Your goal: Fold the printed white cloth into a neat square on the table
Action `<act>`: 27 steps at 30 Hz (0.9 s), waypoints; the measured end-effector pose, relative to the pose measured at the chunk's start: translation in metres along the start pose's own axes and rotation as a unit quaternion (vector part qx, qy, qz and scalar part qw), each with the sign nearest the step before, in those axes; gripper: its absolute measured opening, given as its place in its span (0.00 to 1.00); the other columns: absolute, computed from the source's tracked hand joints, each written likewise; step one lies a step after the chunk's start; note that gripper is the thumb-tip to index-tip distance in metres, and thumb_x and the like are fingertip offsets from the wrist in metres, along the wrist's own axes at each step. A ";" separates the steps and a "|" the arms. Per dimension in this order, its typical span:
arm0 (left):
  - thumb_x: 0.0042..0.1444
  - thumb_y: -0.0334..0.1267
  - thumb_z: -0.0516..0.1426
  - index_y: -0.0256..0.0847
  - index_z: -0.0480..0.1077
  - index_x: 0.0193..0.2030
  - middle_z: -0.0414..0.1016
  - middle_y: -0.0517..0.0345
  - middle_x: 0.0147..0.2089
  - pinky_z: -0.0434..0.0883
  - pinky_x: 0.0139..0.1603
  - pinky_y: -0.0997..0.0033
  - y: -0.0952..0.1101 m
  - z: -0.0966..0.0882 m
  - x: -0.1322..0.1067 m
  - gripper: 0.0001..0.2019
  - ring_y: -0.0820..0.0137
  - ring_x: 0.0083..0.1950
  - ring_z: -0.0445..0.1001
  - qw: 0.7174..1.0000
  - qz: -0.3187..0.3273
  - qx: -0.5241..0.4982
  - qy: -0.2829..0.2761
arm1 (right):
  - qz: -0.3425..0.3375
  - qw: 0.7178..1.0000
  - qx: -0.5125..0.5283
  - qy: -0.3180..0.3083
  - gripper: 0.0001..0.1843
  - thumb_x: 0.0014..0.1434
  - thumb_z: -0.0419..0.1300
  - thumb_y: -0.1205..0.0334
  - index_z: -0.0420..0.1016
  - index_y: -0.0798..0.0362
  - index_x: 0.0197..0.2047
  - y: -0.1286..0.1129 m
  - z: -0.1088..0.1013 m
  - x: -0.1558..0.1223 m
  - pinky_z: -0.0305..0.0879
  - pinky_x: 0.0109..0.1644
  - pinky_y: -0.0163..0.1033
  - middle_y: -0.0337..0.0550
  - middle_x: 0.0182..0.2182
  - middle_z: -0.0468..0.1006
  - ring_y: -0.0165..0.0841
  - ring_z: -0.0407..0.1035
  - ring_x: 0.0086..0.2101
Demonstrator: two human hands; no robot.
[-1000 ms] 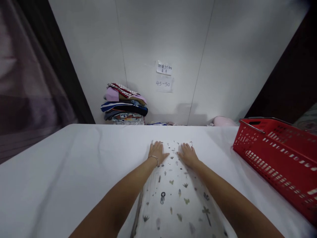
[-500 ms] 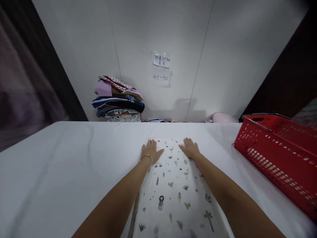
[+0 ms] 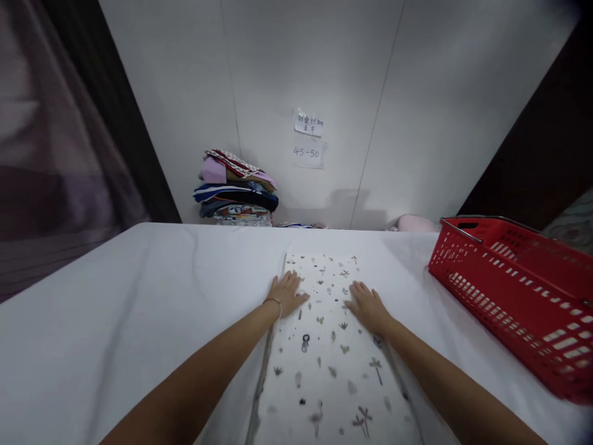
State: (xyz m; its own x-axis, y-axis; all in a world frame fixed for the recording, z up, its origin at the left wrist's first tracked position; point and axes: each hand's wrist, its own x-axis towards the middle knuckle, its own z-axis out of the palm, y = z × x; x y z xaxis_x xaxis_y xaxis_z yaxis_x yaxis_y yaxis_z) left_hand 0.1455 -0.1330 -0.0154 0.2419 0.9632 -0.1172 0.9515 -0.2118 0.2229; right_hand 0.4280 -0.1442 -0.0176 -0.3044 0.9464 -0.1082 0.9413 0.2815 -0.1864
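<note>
A long folded white cloth (image 3: 324,371) printed with palms, plants and small animals lies lengthwise on the white-covered table, its layered edges showing along both sides. On its left edge, toward the far end, my left hand (image 3: 286,294) rests flat with the fingers spread; a thin bracelet circles that wrist. My right hand (image 3: 369,307) presses flat on the right edge, about level with the left, thumb pointing inward. Neither hand grips the fabric. The near end of the cloth runs out of view at the bottom.
A red perforated basket (image 3: 514,303) with a metal handle stands on the table (image 3: 176,290) at the right. Beyond the far edge, a pile of folded fabrics (image 3: 238,191) leans by the wall, with a pink item (image 3: 414,223) farther right. Paper signs (image 3: 309,139) hang on the wall.
Both hands have slid back from the cloth's far end toward me, still flat along its sides. The camera view has shifted slightly.
</note>
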 end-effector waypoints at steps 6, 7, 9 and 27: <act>0.57 0.58 0.41 0.45 0.48 0.65 0.40 0.55 0.69 0.38 0.65 0.49 0.010 0.012 -0.119 0.32 0.61 0.69 0.34 0.995 0.070 -0.064 -0.003 | -0.025 0.996 0.089 0.007 0.35 0.60 0.42 0.42 0.48 0.52 0.65 0.015 0.021 -0.119 0.40 0.64 0.50 0.45 0.65 0.43 0.39 0.37 0.63; 0.57 0.57 0.42 0.45 0.48 0.65 0.41 0.55 0.69 0.39 0.65 0.49 0.010 0.014 -0.135 0.32 0.61 0.69 0.34 0.994 0.080 -0.072 -0.002 | -0.029 0.994 0.104 0.010 0.35 0.60 0.43 0.42 0.47 0.51 0.65 0.016 0.022 -0.136 0.40 0.64 0.50 0.44 0.65 0.43 0.38 0.38 0.63; 0.58 0.55 0.43 0.46 0.50 0.65 0.42 0.56 0.69 0.41 0.65 0.50 0.008 0.018 -0.164 0.30 0.62 0.69 0.36 0.992 0.097 -0.087 0.003 | -0.033 0.990 0.133 0.015 0.34 0.60 0.45 0.43 0.48 0.48 0.65 0.016 0.025 -0.166 0.40 0.65 0.50 0.43 0.64 0.45 0.39 0.41 0.62; 0.46 0.22 0.47 0.42 0.63 0.55 0.59 0.55 0.63 0.56 0.63 0.58 0.008 0.027 -0.259 0.27 0.67 0.65 0.52 0.967 0.220 -0.035 0.122 | -0.102 0.983 0.132 0.077 0.30 0.55 0.49 0.64 0.57 0.45 0.62 0.032 0.035 -0.253 0.48 0.63 0.45 0.38 0.63 0.51 0.36 0.48 0.61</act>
State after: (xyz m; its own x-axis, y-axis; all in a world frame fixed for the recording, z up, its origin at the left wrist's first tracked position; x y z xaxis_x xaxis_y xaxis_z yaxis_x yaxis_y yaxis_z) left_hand 0.0956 -0.3884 -0.0098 0.5605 0.7944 0.2340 0.7496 -0.6068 0.2642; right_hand 0.5303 -0.3804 -0.0302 -0.4377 0.8931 0.1034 0.7859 0.4360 -0.4386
